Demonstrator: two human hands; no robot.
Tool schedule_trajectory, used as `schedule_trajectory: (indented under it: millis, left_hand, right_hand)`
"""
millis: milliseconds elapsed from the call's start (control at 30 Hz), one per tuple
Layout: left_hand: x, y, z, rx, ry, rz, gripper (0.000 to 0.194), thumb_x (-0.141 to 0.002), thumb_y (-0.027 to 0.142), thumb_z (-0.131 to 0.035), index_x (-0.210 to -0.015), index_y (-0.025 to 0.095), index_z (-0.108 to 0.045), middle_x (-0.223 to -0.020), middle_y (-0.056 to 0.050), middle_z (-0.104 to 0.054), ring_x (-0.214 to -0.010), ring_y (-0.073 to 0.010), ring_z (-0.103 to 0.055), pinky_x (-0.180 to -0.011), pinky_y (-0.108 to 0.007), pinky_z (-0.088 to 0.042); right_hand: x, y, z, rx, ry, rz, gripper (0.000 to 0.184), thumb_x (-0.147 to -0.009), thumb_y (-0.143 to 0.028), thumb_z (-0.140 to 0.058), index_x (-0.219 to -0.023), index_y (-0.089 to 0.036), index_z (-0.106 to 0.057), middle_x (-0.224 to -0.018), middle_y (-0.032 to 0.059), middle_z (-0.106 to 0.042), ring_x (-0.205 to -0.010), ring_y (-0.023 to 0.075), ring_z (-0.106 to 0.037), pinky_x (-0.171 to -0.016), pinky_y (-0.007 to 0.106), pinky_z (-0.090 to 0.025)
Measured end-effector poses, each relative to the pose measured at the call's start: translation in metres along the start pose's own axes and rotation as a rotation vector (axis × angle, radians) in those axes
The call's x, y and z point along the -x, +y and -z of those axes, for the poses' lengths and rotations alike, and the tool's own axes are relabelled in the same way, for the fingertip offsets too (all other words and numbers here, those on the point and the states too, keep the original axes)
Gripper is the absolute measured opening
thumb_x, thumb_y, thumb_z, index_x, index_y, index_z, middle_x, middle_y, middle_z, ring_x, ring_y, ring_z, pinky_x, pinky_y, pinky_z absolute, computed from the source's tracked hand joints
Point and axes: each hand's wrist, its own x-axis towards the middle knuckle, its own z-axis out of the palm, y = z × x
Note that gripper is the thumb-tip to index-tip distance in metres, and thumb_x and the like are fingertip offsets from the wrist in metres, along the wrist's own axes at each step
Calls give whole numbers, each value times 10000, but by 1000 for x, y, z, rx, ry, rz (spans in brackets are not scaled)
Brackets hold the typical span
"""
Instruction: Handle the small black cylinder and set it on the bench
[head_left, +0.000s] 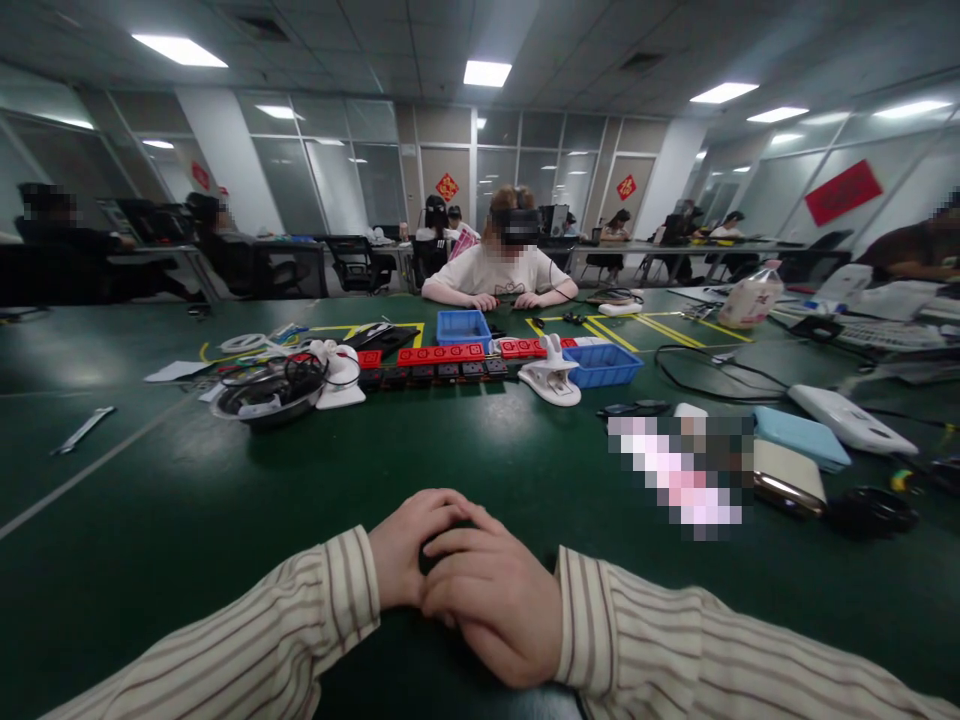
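My left hand (pixel 405 545) and my right hand (pixel 499 600) meet above the near part of the green table (pixel 322 470). The right hand's fingers are curled and overlap the left fingertips. Both hands are closed, with a dark gap between them. Whether anything small lies inside is hidden. Beyond them stands a white clip-shaped base (pixel 551 380). Left of it runs a row of red blocks (pixel 441 355) above black square pieces (pixel 448 372). Two blue bins, one behind the row (pixel 463 325) and one at its right end (pixel 606 366), are close by.
A metal bowl of cables (pixel 274 402) stands left, with a wrench (pixel 84 430) farther out. On the right lie a light-blue case (pixel 801 438), a cream device (pixel 787 475), a white box (pixel 851 418) and a plastic bottle (pixel 752 297). A person (pixel 510 265) sits opposite.
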Motion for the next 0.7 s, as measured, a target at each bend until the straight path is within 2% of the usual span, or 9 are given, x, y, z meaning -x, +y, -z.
schedule_trajectory:
  millis: [67, 133, 200, 267, 367, 467, 567, 700]
  left_hand:
    - [0, 3, 3, 73, 124, 21, 850, -523, 722, -597, -1155, 168, -469, -1069, -93, -507, -957, -257, -506, -876, -396, -410]
    - [1, 4, 8, 83, 229, 65, 856, -565, 831, -423, -1070, 146, -511, -929, -76, -550, -823, -225, -550, -764, -358, -460]
    - [2, 2, 12, 50, 287, 130, 685, -749, 749, -273, -845, 137, -565, -647, -8, -535, -571, -151, -538, -566, -268, -454]
    - [3, -1, 15, 13, 308, 180, 609, -866, 617, -215, -599, 152, -505, -443, 50, -409, -385, -97, -422, -427, -208, -359]
    - [4, -2, 15, -46, 325, 191, 623, -887, 580, -187, -435, 180, -341, -376, 67, -297, -348, -79, -327, -397, -200, -280]
    - [3, 3, 12, -95, 301, 168, 580, -911, 497, -221, -430, 181, -285, -411, 67, -267, -378, -77, -311, -421, -207, -261]
    - [4, 13, 9, -126, 254, 123, 504, -915, 380, -276, -453, 181, -257, -454, 68, -239, -404, -78, -300, -442, -217, -253]
    - [6, 23, 11, -146, 204, 36, 434, -896, 308, -276, -479, 186, -263, -480, 57, -258, -439, -93, -317, -469, -241, -263]
  right_hand:
    - [0, -3, 3, 0, 100, -48, 210, -798, -214, -344, -873, -192, -540, -852, 36, -630, -919, 177, -520, -1002, 426, -239]
    - [1, -4, 6, -9, 233, -169, 234, -848, -282, -330, -818, -187, -541, -779, 39, -607, -813, 165, -532, -902, 393, -342]
    - [3, -1, 6, -20, 341, -318, 332, -886, -322, -283, -702, -180, -520, -629, 20, -549, -660, 140, -516, -718, 306, -413]
    - [6, 7, 6, -14, 389, -444, 407, -912, -329, -256, -601, -178, -471, -508, -12, -456, -524, 112, -458, -556, 238, -380]
    - [8, 23, 5, 7, 375, -545, 438, -910, -332, -313, -503, -179, -362, -441, -51, -321, -417, 76, -339, -437, 202, -273]
    - [9, 35, 6, 20, 324, -595, 471, -888, -357, -358, -465, -181, -249, -447, -63, -227, -407, 62, -255, -421, 203, -206]
    - [9, 36, 7, 12, 243, -606, 481, -892, -363, -335, -460, -174, -239, -452, -60, -223, -414, 60, -249, -434, 208, -201]
    - [8, 29, 3, 10, 177, -618, 468, -874, -375, -355, -462, -170, -272, -458, -53, -266, -439, 67, -285, -461, 219, -211]
